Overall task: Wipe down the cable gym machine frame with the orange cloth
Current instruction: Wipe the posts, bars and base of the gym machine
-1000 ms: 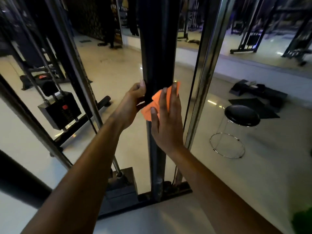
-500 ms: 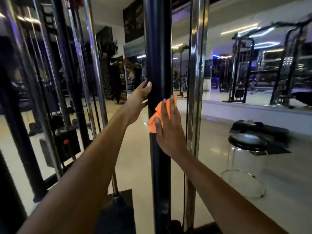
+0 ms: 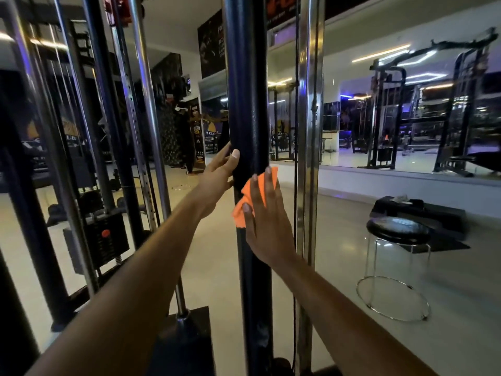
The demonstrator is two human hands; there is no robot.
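here the right hand (image 3: 267,221) lies flat, fingers straight and together, pressing the orange cloth (image 3: 250,198) against the front right face of the black upright post (image 3: 246,104) of the cable machine frame. the cloth is bunched between palm and post, one corner showing above the fingertips and a fold hanging out at the thumb side. the left hand (image 3: 217,175) rests on the left side of the same post, just above the cloth, fingers loosely extended and thumb laid on the front face; it grips nothing firmly.

likely hazards: because the cloth is held only by flat pressure, not pinched, a quick stroke could let it slide out from under the palm and drop to the floor. the chrome guide rod (image 3: 310,131) and the thin black cable (image 3: 296,104) stand just beside the right fingers, so a sideways sweep could knock the knuckles against them. the bunched cloth covers only a narrow strip, so the rear of the post may go unwiped. the round stool (image 3: 398,230) stands well apart to the right.

compared with the frame one second earlier, the view has lifted from the base of the machine toward the room, and both hands remain on the post in much the same arrangement.
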